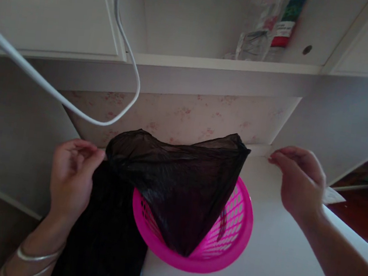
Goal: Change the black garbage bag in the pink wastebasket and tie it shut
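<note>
A thin black plastic bag [179, 177] hangs over a pink plastic basket [188, 264] with slotted walls, its lower point reaching down to the near rim. At the bag's upper left corner, my left hand [74, 173] is closed, thumb and fingers pinching the film. My right hand [299, 179] is to the right of the bag, apart from its upper right corner. Its thumb and forefinger are pressed together, and nothing shows between them. The bag hides much of the basket's inside.
The basket stands on a white surface [266, 255]. A white cable [58, 95] loops down at upper left. Above, an open shelf [191, 22] holds plastic bottles [259, 31]. Black cloth [105, 235] lies left of the basket, and a flowered wall [187, 111] stands behind.
</note>
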